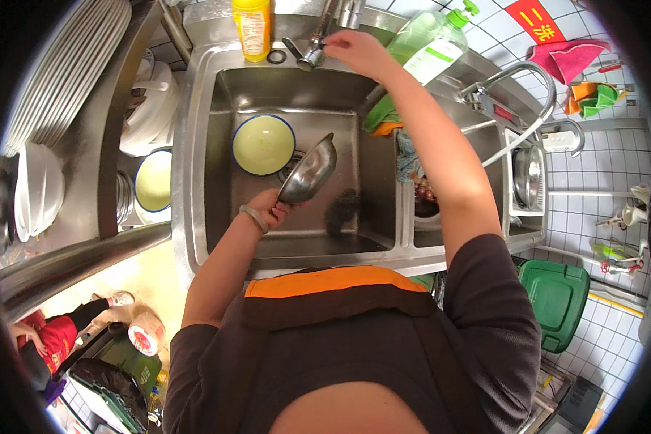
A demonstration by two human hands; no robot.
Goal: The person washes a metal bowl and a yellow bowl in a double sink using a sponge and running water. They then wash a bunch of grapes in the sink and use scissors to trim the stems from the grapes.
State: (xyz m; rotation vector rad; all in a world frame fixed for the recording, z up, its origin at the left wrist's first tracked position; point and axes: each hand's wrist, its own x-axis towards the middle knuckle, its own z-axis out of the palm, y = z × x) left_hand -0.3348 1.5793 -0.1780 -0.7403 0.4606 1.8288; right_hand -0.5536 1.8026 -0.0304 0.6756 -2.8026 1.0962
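My left hand grips the rim of a stainless steel bowl, tilted on its side above the left sink basin. Below it, a pale yellow bowl with a blue rim sits on the basin floor, beside the partly covered drain. My right hand is raised at the back ledge, its fingertips by the metal faucet. Whether they touch the faucet is unclear. A dark patch on the basin floor cannot be identified. No running water shows.
A yellow bottle and a green pump bottle flank the faucet. Green and orange cloths hang over the divider. Stacked plates fill the left shelf. A green lidded bin stands right; another person is at lower left.
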